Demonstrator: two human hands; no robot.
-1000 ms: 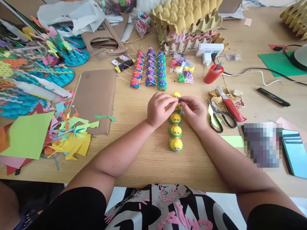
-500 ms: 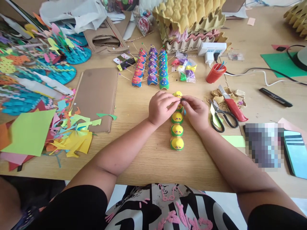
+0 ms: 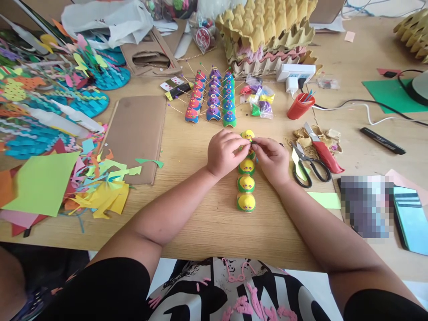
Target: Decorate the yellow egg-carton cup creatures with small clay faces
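Note:
My left hand (image 3: 226, 152) and my right hand (image 3: 272, 159) meet fingertip to fingertip over a row of yellow and green domed figures. Between the fingers is a small dark piece (image 3: 252, 142), too small to make out in full; both hands pinch it. The nearest figure (image 3: 246, 202) has a face with small dark dots and stands on the table, with another yellow figure (image 3: 246, 183) behind it. At the far end, the top figure (image 3: 248, 134) shows just beyond my fingertips. My hands partly hide the figures beneath them.
Behind my hands stand red, purple (image 3: 213, 99) and blue-green rows of figures with pins. To the right lie scissors (image 3: 309, 162), a red-handled cutter (image 3: 326, 154) and a red cup (image 3: 301, 107). Cardboard (image 3: 133, 138) and paper scraps (image 3: 103, 196) lie left; egg trays (image 3: 264, 26) are stacked behind.
Both hands stay pinched together above the row, with only slight finger movement around the dark piece. The view has shifted a little.

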